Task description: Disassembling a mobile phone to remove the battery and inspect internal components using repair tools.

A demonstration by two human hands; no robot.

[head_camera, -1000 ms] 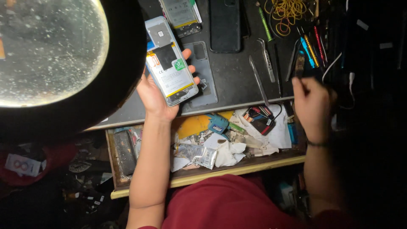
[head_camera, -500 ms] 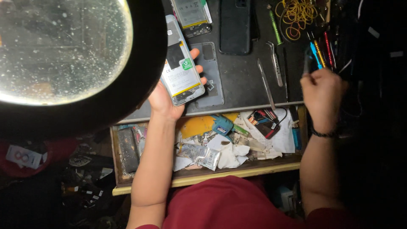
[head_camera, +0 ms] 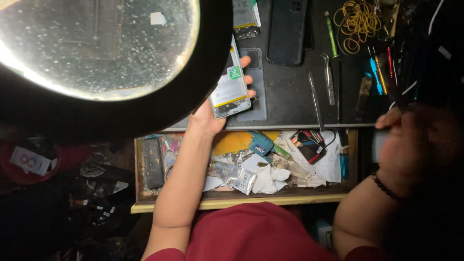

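Note:
My left hand holds an opened phone with its white battery and green sticker facing up, partly hidden behind the round magnifier lamp. The phone hovers over a grey phone back panel lying on the dark bench mat. My right hand is at the right edge, blurred, with fingers curled around a thin dark tool near a cluster of screwdrivers.
Two tweezers lie on the mat beside a black phone, another opened phone, a green pen and yellow rubber bands. An open wooden drawer below holds papers, packets and small parts.
The view has shifted so the lamp covers more of the phone. My left hand kept the phone under the lamp. My right hand moved down and right, away from the tools.

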